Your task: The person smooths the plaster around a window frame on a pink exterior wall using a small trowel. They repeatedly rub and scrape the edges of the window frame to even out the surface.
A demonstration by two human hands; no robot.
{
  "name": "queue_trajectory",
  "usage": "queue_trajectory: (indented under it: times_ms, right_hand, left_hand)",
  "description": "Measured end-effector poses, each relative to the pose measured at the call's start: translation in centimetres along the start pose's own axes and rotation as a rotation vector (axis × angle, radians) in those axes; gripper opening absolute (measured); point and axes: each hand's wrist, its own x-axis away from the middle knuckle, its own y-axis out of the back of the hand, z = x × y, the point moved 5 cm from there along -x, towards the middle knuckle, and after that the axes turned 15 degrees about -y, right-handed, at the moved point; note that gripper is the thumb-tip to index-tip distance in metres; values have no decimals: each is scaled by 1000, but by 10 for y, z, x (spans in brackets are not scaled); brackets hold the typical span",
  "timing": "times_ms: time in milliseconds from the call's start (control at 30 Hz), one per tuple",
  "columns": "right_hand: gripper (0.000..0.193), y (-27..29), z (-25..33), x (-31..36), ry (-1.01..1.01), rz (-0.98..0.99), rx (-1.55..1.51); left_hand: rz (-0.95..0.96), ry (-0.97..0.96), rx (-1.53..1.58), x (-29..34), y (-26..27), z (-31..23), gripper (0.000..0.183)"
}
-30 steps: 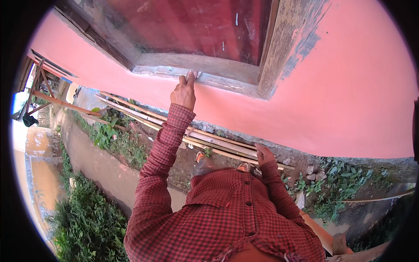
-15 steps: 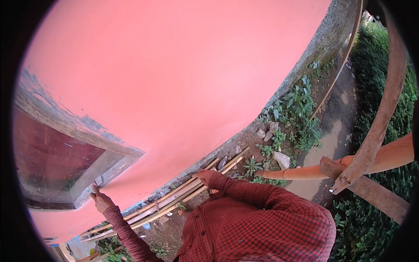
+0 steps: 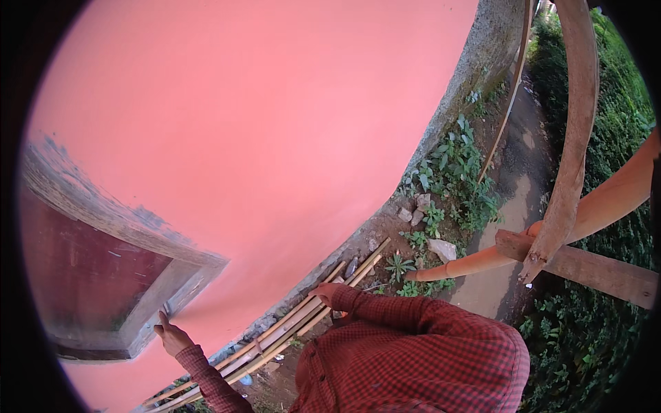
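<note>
Window frame (image 3: 182, 281): lower left of the picture, weathered wood set in the pink wall (image 3: 241, 138).
Left hand (image 3: 174, 339): lower left, fingertips at the frame's near edge; cannot tell whether its grip pinches anything.
Right hand (image 3: 325, 292): below centre, over bamboo poles (image 3: 292, 323); grip unclear.
Good handling: probably light, even pressure along the wood, clear of the wall.

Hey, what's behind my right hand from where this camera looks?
Pale poles run behind your right hand, alongside the foot of the pink wall. The part of them your hand covers can't be seen.
</note>
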Motion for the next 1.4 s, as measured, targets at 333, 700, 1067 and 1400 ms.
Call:
queue_trajectory:
  times_ms: [333,700,1067,1400]
  right_hand:
    - [30,-23,58,15,270,76,-107]
    - [39,-27,213,47,328,472,-694]
    - [32,48,318,45,884,-435,-1]
    - [40,-8,370,-14,1084,-751,706]
  left_hand:
    - [-8,-129,344,18,70,-125,44]
    - [-180,257,1676,116,51,-194,35]
    - [-70,317,1366,148,-3,-141,65]
    - [241,548,1107,291,-133,-73,60]
